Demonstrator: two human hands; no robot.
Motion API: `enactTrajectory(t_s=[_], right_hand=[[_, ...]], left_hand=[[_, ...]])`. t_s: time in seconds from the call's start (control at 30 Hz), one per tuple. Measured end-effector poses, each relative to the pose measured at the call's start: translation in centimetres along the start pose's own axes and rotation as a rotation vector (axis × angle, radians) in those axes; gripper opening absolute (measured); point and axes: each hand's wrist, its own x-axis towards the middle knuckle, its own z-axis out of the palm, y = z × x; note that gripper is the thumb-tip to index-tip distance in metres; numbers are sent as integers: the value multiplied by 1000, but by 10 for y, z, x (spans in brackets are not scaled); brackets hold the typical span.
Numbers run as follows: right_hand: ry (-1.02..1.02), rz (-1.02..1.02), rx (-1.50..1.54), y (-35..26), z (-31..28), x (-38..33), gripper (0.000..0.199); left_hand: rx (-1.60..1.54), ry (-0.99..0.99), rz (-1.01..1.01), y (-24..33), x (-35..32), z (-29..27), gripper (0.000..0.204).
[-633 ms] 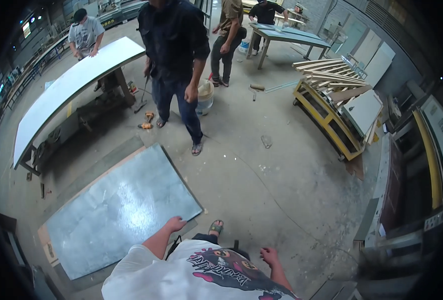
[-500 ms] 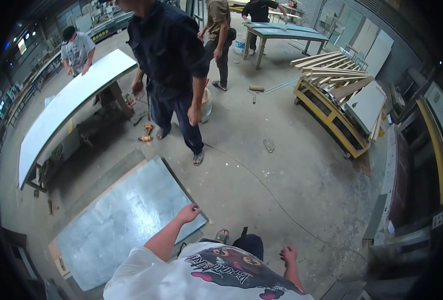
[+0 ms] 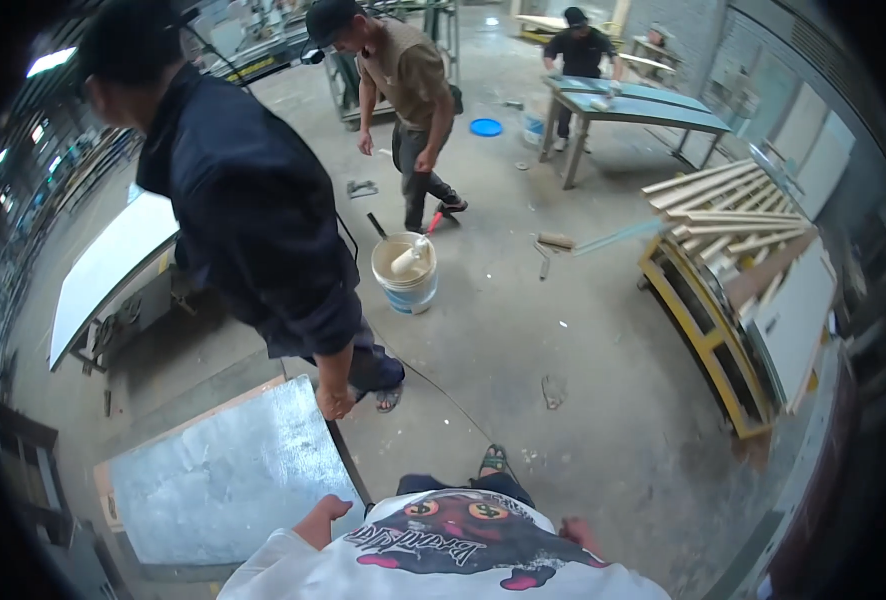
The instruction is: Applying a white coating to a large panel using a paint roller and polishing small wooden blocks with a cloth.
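My left hand [image 3: 331, 508] hangs at my side by the right edge of a large grey panel [image 3: 225, 470], whose wet-looking top shines. I see nothing in its loosely bent fingers. My right hand [image 3: 578, 530] is low at my other side, partly hidden behind my shirt; its visible fingers are loose, with nothing seen in them. Just beyond the panel, a person in dark clothes [image 3: 248, 210] leans over, one hand at the panel's far right corner. A white bucket [image 3: 404, 275] stands ahead, a paint roller [image 3: 409, 256] resting in its top.
A yellow-framed cart [image 3: 708, 335] carries wooden strips [image 3: 733, 205] at the right. A thin cable [image 3: 443, 392] crosses the floor before my feet. Another roller [image 3: 555, 241] lies farther on. Behind the bucket walks a second person [image 3: 403, 90]; a third works at a table [image 3: 638, 105].
I have moved forward, and the bucket now shows fully. The person in dark clothes has come closer and bent to the panel's corner. Both my hands are lower in view.
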Motion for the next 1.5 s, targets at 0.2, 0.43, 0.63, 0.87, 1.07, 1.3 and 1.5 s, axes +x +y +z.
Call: enactTrajectory(t_s=[0.2, 0.43, 0.63, 0.87, 1.07, 1.3, 1.5], right_hand=[[147, -382, 137, -330, -174, 211, 37], [83, -750, 138, -618, -188, 298, 20], [-386, -506, -273, -685, -69, 317, 34], [-396, -878, -958, -848, 1, 436, 25], [-524, -961, -960, -1091, 139, 404, 50], [-732, -1383, -1179, -1160, 243, 432, 33], [-893, -1238, -1322, -1154, 261, 439, 34]], left_hand=[[-669, 363, 175, 171, 7, -80, 54], [-854, 190, 233, 289, 133, -168, 46], [-1684, 310, -113, 319, 149, -217, 36], [-1459, 433, -252, 353, 150, -180, 50], [-1700, 266, -816, 423, 129, -242, 55], [-1757, 441, -709, 468, 194, -342, 60], [-1870, 603, -742, 486, 187, -414, 57]])
